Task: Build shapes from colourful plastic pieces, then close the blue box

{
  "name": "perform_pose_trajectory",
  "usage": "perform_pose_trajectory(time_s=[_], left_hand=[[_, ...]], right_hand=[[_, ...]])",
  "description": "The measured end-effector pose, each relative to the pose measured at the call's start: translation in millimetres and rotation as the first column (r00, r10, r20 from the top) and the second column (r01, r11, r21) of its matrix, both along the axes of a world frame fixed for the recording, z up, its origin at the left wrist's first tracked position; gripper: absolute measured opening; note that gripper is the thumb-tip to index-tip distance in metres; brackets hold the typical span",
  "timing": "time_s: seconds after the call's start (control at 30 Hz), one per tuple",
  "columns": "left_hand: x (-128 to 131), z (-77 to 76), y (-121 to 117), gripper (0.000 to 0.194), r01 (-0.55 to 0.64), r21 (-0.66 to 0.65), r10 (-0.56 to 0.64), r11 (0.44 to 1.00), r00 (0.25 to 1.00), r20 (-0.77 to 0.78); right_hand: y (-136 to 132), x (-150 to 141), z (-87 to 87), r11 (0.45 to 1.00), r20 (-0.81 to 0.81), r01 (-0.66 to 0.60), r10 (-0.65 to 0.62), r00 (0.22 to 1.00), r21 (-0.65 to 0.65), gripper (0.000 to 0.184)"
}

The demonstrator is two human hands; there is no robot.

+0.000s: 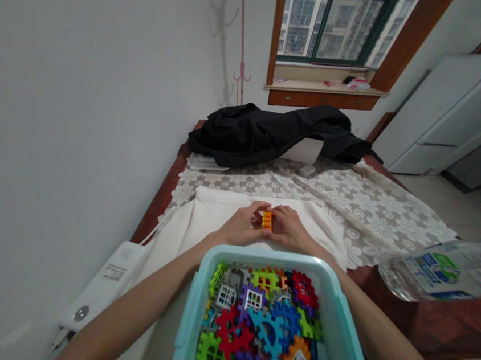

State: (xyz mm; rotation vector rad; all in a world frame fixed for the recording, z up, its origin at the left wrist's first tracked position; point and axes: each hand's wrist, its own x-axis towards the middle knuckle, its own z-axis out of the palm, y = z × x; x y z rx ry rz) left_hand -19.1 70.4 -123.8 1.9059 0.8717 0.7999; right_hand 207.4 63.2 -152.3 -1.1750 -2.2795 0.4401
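Observation:
Between my two hands is a small stack of orange and yellow toothed plastic building pieces (266,220), just above the white cloth (214,206). My left hand (242,223) grips it from the left side with thumb and fingers. From the right, my right hand (291,228) pinches the same pieces. Close in front of me, below both hands, stands a light teal plastic bin (267,256). It holds many interlocking pieces, among them a red one (233,333), a blue triangular one (268,334) and a lime green one (212,354).
A clear plastic bottle (441,271) lies at the right on the table edge. Black clothing (271,134) is heaped at the far end of the floral tablecloth (366,207). A white power unit (103,280) with cables sits at left, beside the wall.

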Motion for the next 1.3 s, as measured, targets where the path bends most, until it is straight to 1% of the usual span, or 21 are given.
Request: perform_pose_trajectory(time_s=[0.13,0.37,0.63,0.8,0.97,1.17,1.3], left_hand=[[1,1.9,-2,0.075,-0.015,-0.023,0.016,1.000,0.999,0.041],[3,5.2,-3,0.074,-0.043,-0.018,0.044,0.999,0.996,0.081],[2,8.3,-4,0.073,-0.053,0.008,0.052,0.999,0.990,0.133],[3,8.9,-4,0.074,-0.088,-0.046,0.096,0.995,0.970,0.225],[5,8.0,-2,0.077,-0.117,-0.121,0.150,0.986,0.936,0.318],[7,8.0,-1,0.075,-0.122,-0.149,0.168,0.981,0.919,0.358],[7,8.7,-2,0.075,-0.116,-0.156,0.165,0.981,0.922,0.350]], right_hand=[[0,-1,0.4,1.000,-0.028,0.014,-0.014,1.000,-0.002,0.044],[-4,-3,8.3,0.999,-0.086,-0.002,-0.001,0.996,-0.037,0.044],[-4,-3,5.4,1.000,-0.147,0.000,-0.004,0.989,-0.026,0.043],[-4,-3,9.4,0.996,-0.237,-0.052,0.034,0.971,-0.071,0.046],[-3,-3,11.9,0.992,-0.335,-0.096,0.065,0.940,-0.079,0.050],[-3,-3,14.2,0.988,-0.407,-0.098,0.040,0.913,-0.123,0.048],[-3,-4,13.6,0.990,-0.398,-0.088,0.039,0.917,-0.107,0.046]])
